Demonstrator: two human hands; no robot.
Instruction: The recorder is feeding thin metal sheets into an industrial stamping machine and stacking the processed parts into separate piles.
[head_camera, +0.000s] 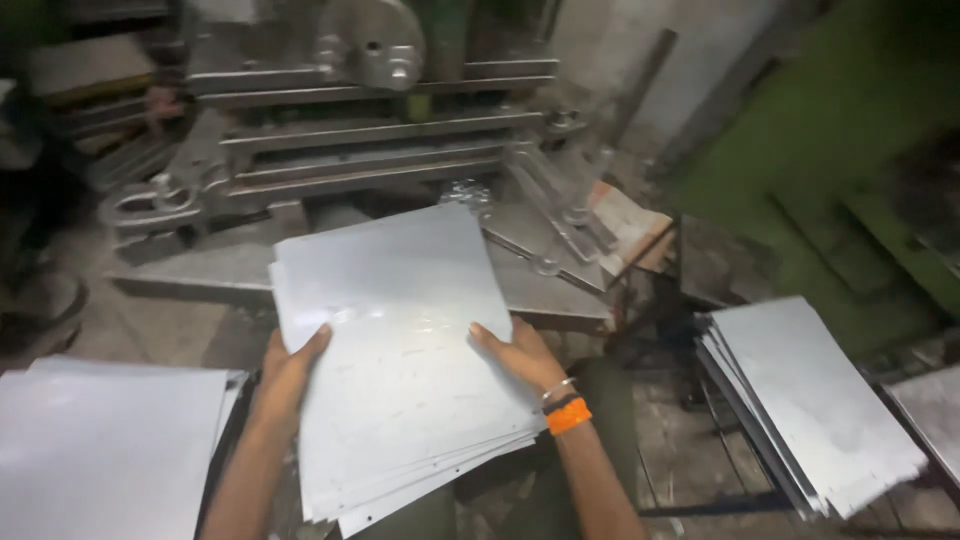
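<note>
Both my hands hold a stack of several thin, shiny metal sheets (395, 330) in front of me, tilted slightly. My left hand (285, 375) grips the stack's left edge, thumb lying on top. My right hand (522, 355) presses flat on the right side of the top sheet; an orange band and a thin bangle circle that wrist. The sheets' far edge reaches towards the bed of a grey metal machine (350, 150).
Another pile of metal sheets (100, 440) lies at the lower left. A third pile (810, 400) rests on a dark stand at the right. A green machine body (850, 150) fills the upper right. Worn wooden planks (680, 450) cover the floor below.
</note>
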